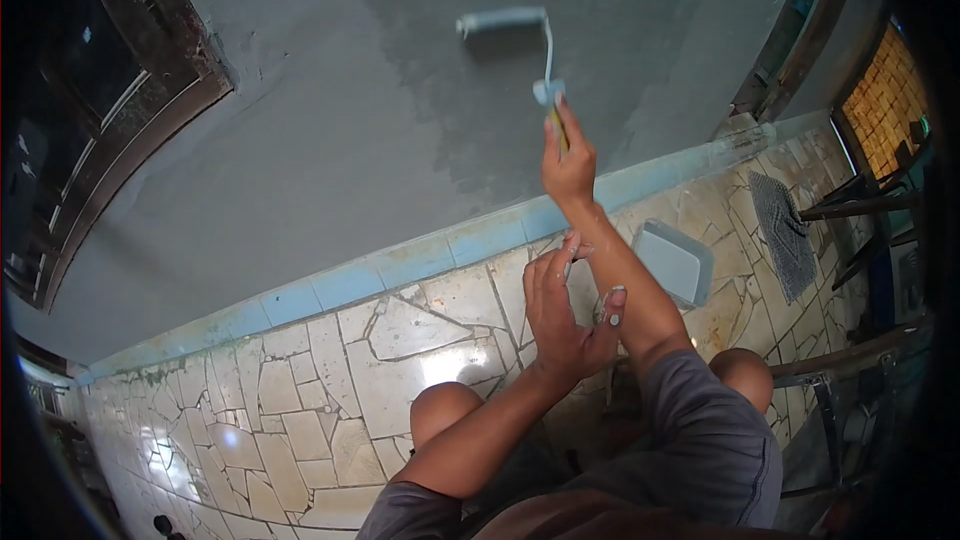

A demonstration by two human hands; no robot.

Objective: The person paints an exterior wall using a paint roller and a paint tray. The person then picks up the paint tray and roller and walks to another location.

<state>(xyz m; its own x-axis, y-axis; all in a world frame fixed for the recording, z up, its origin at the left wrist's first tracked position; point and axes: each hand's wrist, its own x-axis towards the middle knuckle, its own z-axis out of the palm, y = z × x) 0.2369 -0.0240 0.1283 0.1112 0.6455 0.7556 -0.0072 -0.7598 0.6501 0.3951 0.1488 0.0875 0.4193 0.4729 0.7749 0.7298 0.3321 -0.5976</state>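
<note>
My right hand [570, 170] grips the handle of a paint roller [548, 90] and holds it up against the grey wall [330, 110]. The roller's head lies across a darker, wet-looking patch of the wall. My left hand [565, 315] is beside my right forearm, with its fingers apart and nothing in it. Whitish-grey smears mark its thumb and fingertips. Whether it touches the forearm I cannot tell. On the floor to the right of my right forearm stands a paint tray [704, 290] with light grey paint in it.
A light blue tile skirting [365, 282] runs along the wall's foot. Irregular stone paving [320, 415] covers the floor. A dark wooden window frame [165, 30] is at the upper left. At the right lie a grey mat [785, 240] and dark furniture legs [860, 205].
</note>
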